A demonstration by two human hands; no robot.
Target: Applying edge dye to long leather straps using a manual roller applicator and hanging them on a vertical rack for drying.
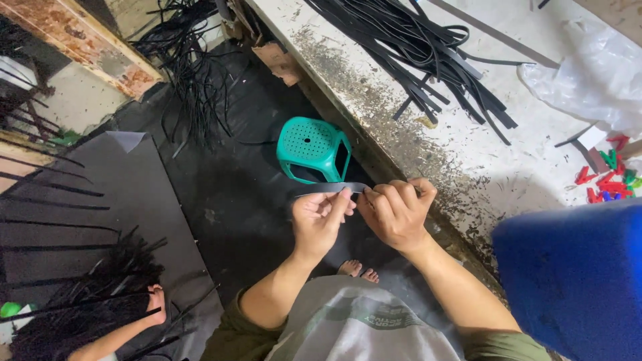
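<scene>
pinching a thin dark strip [332,189] between thumb and fingertips, both hands are being held close together in front of the body, above the dark floor [227,200] and just beside the edge of the worn white desk [468,167]. the left hand [319,217] is being closed on the strip near its middle, while the right hand [396,212] is being pressed together on the end next to it, so each grip is being kept tight on the same strip. the step in hand is judged to be the working of one strip end between the fingers, perhaps a fold or a peel; which one cannot be told. a steady pinch and a small, careful finger motion are being called for. a green plastic stool [313,148] is being seen beyond the hands, a heap of black strips [428,53] on the desk, and another person's hand [155,302] at lower left.
</scene>
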